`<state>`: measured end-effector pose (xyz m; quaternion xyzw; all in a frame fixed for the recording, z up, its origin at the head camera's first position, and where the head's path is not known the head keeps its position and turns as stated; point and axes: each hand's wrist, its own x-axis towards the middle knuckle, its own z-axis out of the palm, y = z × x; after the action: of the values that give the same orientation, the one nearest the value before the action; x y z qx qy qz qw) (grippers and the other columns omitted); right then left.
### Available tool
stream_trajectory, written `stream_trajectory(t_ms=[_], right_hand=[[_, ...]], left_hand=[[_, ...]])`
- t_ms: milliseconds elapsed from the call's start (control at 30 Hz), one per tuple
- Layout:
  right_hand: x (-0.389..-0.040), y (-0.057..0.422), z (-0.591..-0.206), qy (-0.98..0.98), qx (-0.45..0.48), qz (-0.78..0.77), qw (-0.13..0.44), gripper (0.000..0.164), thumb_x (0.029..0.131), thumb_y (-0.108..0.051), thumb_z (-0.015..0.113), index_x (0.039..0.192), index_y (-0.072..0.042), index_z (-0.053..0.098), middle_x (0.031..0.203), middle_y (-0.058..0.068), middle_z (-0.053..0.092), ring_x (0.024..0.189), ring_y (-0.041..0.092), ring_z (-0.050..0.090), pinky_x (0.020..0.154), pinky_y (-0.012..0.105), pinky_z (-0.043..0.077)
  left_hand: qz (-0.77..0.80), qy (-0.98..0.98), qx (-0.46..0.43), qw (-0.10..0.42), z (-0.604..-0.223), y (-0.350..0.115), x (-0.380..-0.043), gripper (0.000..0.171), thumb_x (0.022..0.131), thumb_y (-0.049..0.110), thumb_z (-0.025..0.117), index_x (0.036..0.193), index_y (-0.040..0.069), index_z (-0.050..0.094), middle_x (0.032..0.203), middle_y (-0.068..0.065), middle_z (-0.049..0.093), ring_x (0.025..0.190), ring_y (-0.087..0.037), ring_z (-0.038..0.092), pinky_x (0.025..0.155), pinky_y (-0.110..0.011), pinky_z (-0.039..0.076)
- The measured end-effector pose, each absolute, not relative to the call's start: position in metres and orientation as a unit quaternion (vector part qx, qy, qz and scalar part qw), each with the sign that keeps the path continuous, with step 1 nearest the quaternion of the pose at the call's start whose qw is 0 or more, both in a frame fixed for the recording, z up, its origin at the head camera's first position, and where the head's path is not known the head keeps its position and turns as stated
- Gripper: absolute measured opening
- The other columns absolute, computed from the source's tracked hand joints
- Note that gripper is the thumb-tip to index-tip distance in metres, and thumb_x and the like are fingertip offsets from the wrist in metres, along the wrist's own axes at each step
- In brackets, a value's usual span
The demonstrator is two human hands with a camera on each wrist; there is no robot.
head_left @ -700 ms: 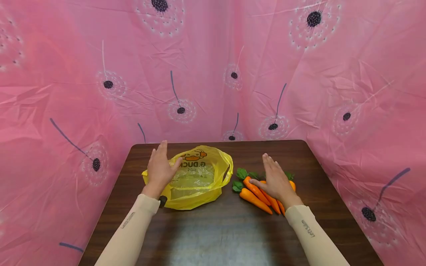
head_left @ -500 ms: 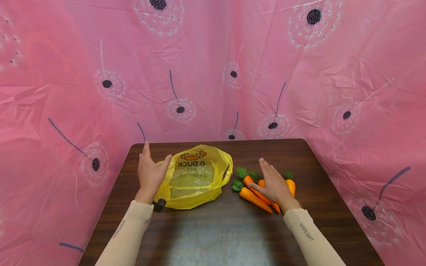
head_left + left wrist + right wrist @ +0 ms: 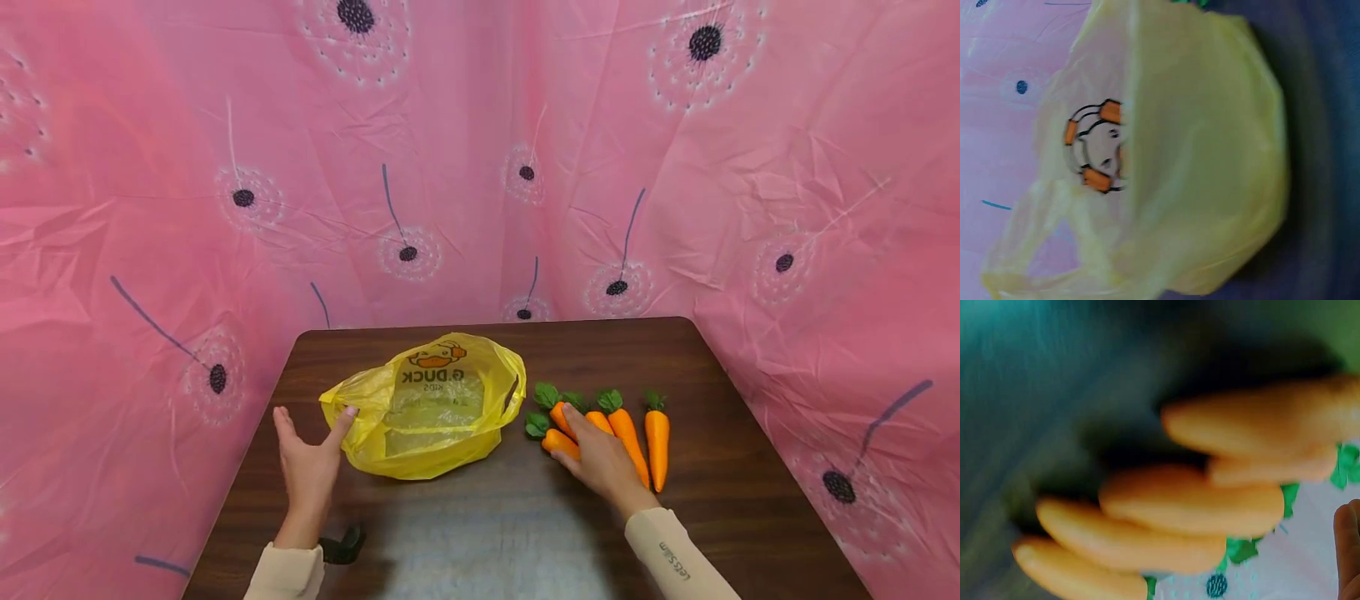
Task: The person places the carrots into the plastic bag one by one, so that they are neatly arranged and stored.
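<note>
A yellow plastic carrier bag (image 3: 431,463) with a duck print lies with its mouth spread, left of the table's middle. Beside its left side is my left hand (image 3: 309,467), fingers spread and thumb overlapping the bag's edge in the head view; contact cannot be told. The bag (image 3: 1210,156) fills much of the left wrist view. My right hand (image 3: 603,467) reaches over several orange carrots with green tops, thumb and fingers apart around the leftmost carrot (image 3: 561,444). It partly hides the middle ones. In the right wrist view the carrots (image 3: 1191,503) are blurred, with fingers (image 3: 1349,550) at the edge.
The brown wooden table (image 3: 480,533) carries the bag and carrots. A separate carrot (image 3: 657,450) lies at the right end of the group. Pink patterned curtains (image 3: 480,167) enclose the table's back and sides. A black wrist strap (image 3: 343,546) is on my left wrist.
My left hand has drawn back from over the bag toward me and left, uncovering the bag's left part. My right hand has moved lower and left among the carrots, uncovering those on the right.
</note>
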<state>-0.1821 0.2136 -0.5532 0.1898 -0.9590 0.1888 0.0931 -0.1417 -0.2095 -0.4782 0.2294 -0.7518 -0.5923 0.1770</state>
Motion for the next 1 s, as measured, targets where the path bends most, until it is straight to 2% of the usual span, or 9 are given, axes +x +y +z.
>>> stream_trajectory(t_ms=[233,500,633,733,833,900,1000], right_hand=[[-0.171,0.204,-0.574,-0.961,0.194,0.175,0.086,0.078,0.081,-0.031,0.087,0.145,-0.002,0.053,0.145,0.014,0.055,0.120,0.034,0.061,0.091,0.052,0.054],[-0.170,0.199,-0.583,-0.969,0.187,0.139,0.084,0.075,0.081,-0.032,0.087,0.141,0.001,0.057,0.141,0.014,0.059,0.122,0.031,0.060,0.092,0.049,0.054],[-0.169,0.199,-0.586,-0.970,0.177,0.142,0.089,0.069,0.080,-0.027,0.088,0.137,0.001,0.060,0.137,0.014,0.062,0.116,0.032,0.064,0.088,0.049,0.055],[-0.166,0.199,-0.587,-0.969,0.173,0.151,0.095,0.063,0.080,-0.021,0.088,0.133,0.001,0.063,0.132,0.014,0.065,0.110,0.031,0.066,0.086,0.048,0.056],[-0.164,0.198,-0.587,-0.966,0.171,0.167,0.096,0.057,0.080,-0.015,0.087,0.129,0.001,0.065,0.127,0.013,0.067,0.109,0.031,0.067,0.088,0.048,0.056],[-0.163,0.198,-0.587,-0.966,0.167,0.177,0.091,0.054,0.080,-0.012,0.087,0.128,0.000,0.066,0.126,0.012,0.068,0.109,0.031,0.067,0.089,0.048,0.055],[-0.162,0.196,-0.585,-0.967,0.157,0.190,0.073,0.052,0.080,-0.010,0.086,0.128,-0.002,0.067,0.126,0.011,0.068,0.110,0.031,0.066,0.090,0.049,0.055]], left_hand=[[-0.615,-0.741,0.242,0.118,-0.506,-0.200,-0.131,0.131,0.080,0.047,0.085,0.161,0.013,-0.012,0.168,-0.013,-0.005,0.153,-0.031,-0.003,0.120,-0.057,0.005],[-0.660,-0.707,0.247,0.058,-0.522,-0.196,-0.136,0.132,0.078,0.054,0.083,0.161,0.007,-0.007,0.168,-0.015,-0.002,0.153,-0.032,0.004,0.122,-0.049,0.011],[-0.667,-0.703,0.241,0.061,-0.529,-0.192,-0.140,0.112,0.081,0.047,0.084,0.161,0.006,0.017,0.163,-0.018,0.026,0.145,-0.031,0.031,0.117,-0.048,0.028],[-0.660,-0.710,0.237,0.069,-0.532,-0.188,-0.143,0.088,0.084,0.045,0.082,0.152,0.008,0.039,0.146,-0.014,0.049,0.127,-0.027,0.048,0.103,-0.038,0.041],[-0.658,-0.711,0.239,0.073,-0.535,-0.185,-0.145,0.075,0.089,0.044,0.078,0.146,0.007,0.045,0.138,-0.013,0.054,0.120,-0.024,0.051,0.088,-0.022,0.044],[-0.660,-0.708,0.241,0.076,-0.536,-0.183,-0.147,0.069,0.093,0.040,0.074,0.146,0.006,0.045,0.138,-0.013,0.053,0.120,-0.024,0.051,0.083,-0.016,0.043],[-0.666,-0.700,0.244,0.075,-0.537,-0.182,-0.149,0.063,0.098,0.031,0.069,0.148,0.005,0.042,0.140,-0.015,0.050,0.122,-0.026,0.050,0.090,-0.022,0.044]])
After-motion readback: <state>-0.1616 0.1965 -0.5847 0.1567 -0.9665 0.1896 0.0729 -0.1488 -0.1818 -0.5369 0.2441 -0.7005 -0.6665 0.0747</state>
